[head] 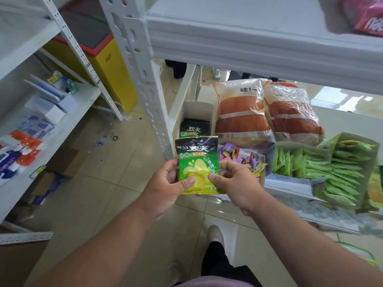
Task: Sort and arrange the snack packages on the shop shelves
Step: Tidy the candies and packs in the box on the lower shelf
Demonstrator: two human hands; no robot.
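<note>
A green and black snack packet (196,160) with a yellow fruit picture is held upright in front of the lower shelf. My left hand (170,183) pinches its lower left side, thumb on the front. My right hand (234,181) pinches its lower right side in the same way. Just behind it, a white open box (208,112) at the shelf's left end holds more packets of the same kind (193,129).
On the lower shelf (290,185) sit two large bags of orange-brown bread (242,119), a box of mixed small candies (244,158) and boxes of green packets (339,170). A white upright post (145,79) stands left of the shelf. Another shelf unit (51,129) with goods is at far left.
</note>
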